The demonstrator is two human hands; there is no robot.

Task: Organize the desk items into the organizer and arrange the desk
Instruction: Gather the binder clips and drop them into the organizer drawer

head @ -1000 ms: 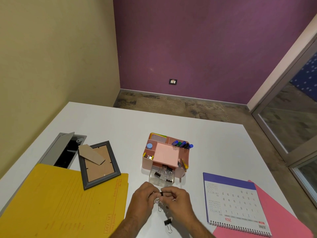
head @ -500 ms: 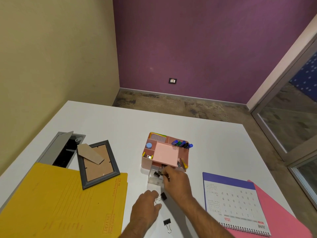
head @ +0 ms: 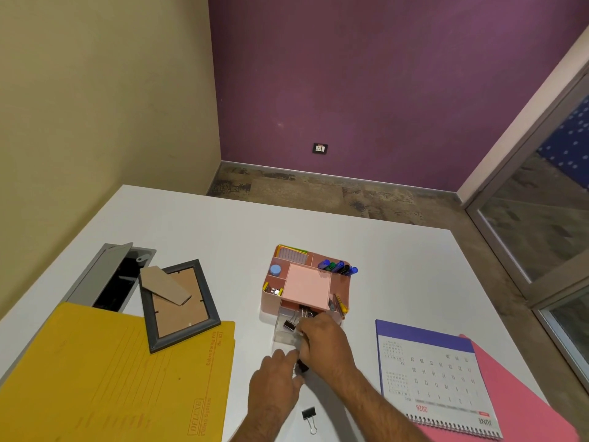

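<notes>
The pink organizer (head: 271,298) stands mid-desk with pens (head: 338,267), a pink pad on top and its clear drawer (head: 282,334) pulled out toward me. Black binder clips (head: 289,325) lie in the drawer. My right hand (head: 328,344) hovers over the drawer's right side with fingers curled down; what they hold is hidden. My left hand (head: 276,379) is just below it, pinching a black binder clip (head: 301,367) at the fingertips. Another binder clip (head: 309,416) lies loose on the desk near me.
A yellow folder (head: 111,378) covers the near left, with a grey photo frame (head: 178,306) face down on its far corner. An open cable hatch (head: 111,275) is behind it. A desk calendar (head: 436,378) lies on a pink folder (head: 522,393) at the right.
My hands were together near me holding clips. The right hand reached forward to the drawer and now sits slightly drawn back; the left hand stayed near with a clip.
</notes>
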